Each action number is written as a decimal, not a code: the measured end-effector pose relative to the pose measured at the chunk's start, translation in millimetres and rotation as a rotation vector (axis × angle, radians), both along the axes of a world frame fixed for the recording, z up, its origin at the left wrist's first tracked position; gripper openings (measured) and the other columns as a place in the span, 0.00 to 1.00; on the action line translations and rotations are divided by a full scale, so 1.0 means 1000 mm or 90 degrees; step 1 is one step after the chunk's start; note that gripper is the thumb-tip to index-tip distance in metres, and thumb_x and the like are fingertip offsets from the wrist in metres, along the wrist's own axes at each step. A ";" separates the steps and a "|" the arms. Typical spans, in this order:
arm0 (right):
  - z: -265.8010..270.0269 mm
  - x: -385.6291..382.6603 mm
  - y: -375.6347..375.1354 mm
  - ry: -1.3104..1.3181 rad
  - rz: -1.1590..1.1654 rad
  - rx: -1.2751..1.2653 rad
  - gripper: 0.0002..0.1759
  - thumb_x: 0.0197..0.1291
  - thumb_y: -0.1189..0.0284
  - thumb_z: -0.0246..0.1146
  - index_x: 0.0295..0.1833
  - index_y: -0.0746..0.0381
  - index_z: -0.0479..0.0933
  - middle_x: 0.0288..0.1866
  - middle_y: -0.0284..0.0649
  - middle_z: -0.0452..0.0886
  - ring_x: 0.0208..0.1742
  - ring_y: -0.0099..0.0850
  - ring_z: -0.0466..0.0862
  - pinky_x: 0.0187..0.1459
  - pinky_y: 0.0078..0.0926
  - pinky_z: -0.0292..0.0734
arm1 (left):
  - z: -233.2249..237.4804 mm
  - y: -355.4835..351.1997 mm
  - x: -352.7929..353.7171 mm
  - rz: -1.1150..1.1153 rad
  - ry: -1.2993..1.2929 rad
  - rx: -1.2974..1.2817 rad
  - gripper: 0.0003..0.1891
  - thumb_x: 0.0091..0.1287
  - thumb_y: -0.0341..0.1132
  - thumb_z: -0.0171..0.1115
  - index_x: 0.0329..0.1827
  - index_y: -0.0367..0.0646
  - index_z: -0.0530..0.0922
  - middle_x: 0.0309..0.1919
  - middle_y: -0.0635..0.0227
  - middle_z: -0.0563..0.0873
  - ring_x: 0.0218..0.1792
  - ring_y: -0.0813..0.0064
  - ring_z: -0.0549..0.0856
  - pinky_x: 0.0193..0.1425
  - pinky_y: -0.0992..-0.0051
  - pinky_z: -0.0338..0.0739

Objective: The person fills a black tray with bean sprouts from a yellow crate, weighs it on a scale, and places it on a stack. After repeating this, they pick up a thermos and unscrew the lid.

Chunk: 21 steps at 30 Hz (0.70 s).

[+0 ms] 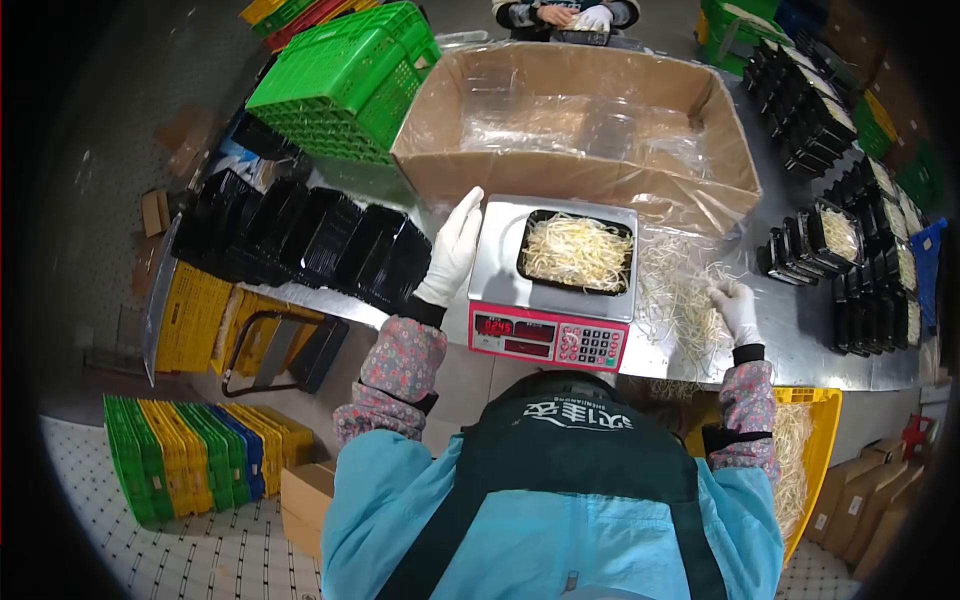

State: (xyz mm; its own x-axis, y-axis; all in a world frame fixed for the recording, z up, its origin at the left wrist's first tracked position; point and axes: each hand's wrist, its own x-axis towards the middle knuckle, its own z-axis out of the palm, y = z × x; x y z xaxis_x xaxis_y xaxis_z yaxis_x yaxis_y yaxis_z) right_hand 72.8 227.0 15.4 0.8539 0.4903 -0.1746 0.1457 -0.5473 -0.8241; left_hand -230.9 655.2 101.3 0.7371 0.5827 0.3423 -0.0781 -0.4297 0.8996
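A black tray filled with bean sprouts [577, 252] sits on the metal plate of a red and silver scale [497, 290], whose red display is lit. My left hand [455, 243], in a white glove, is beside the scale's left edge with its fingers stretched out and holds nothing. On the right, my gloved right hand [737, 309] is at the edge of loose sprouts [684, 310] spread on the metal table. Its fingers are bent towards the sprouts; whether any are gripped is too small to tell.
Behind the scale stands a large cardboard box [580, 183] lined with plastic. Stacked black trays [325, 238] are at the left, beside a green crate [345, 80]. Filled trays [838, 235] line the right. A yellow crate of sprouts [822, 450] stands below. Another person's hands [592, 18] show across the table.
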 end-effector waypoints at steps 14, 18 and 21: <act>0.037 -0.019 0.051 -0.290 0.226 -0.386 0.36 0.55 0.62 0.76 0.67 0.63 0.75 0.56 0.49 0.85 0.56 0.41 0.85 0.59 0.37 0.78 | -0.057 -0.008 -0.015 -0.018 0.083 0.030 0.22 0.79 0.34 0.50 0.71 0.29 0.68 0.67 0.47 0.76 0.70 0.57 0.74 0.74 0.67 0.66; 0.062 -0.032 0.092 -0.352 0.149 -0.033 0.35 0.54 0.59 0.75 0.67 0.58 0.76 0.61 0.49 0.81 0.64 0.46 0.79 0.66 0.40 0.72 | -0.051 -0.018 -0.008 -0.002 0.037 0.054 0.23 0.78 0.31 0.51 0.74 0.30 0.66 0.70 0.47 0.74 0.72 0.58 0.72 0.76 0.67 0.63; 0.108 -0.081 0.160 -0.412 0.260 0.148 0.29 0.57 0.60 0.72 0.64 0.56 0.78 0.60 0.46 0.82 0.64 0.45 0.78 0.67 0.40 0.71 | -0.043 -0.042 0.031 -0.009 -0.017 0.059 0.25 0.76 0.25 0.50 0.76 0.35 0.63 0.72 0.50 0.72 0.74 0.59 0.69 0.78 0.68 0.60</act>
State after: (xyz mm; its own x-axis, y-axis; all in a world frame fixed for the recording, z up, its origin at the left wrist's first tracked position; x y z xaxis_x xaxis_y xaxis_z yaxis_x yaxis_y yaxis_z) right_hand -8.4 387.2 123.4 0.4953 0.7497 0.4389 0.7862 -0.1720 -0.5935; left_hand -200.1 613.2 58.2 0.7351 0.5371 0.4138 -0.1084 -0.5094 0.8537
